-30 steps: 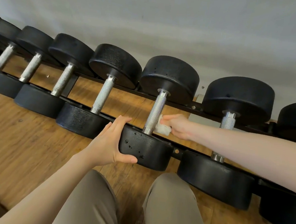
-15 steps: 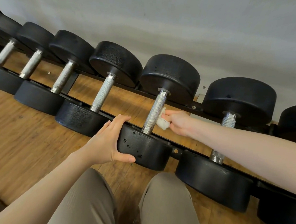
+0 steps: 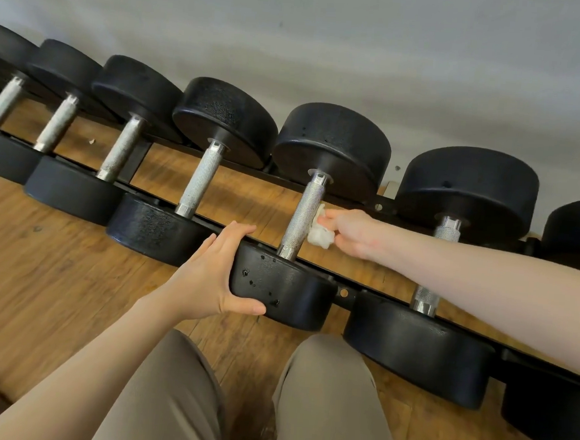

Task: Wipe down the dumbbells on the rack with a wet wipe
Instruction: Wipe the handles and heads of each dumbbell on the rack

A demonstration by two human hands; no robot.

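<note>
Higher now, wipe (image 3: 320, 234) in right-hand (image 3: 351, 232) grip.

A crumpled white wet wipe (image 3: 320, 230) presses against the knurled steel handle of a black dumbbell (image 3: 331, 143) lying on the rack (image 3: 343, 292).

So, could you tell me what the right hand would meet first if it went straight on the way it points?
Probably the knurled handle: the right hand already presses the wet wipe against its side.

arms: bare, no sleeves in view | legs: taupe trousers (image 3: 330, 404) | wrists: nothing worn
</note>
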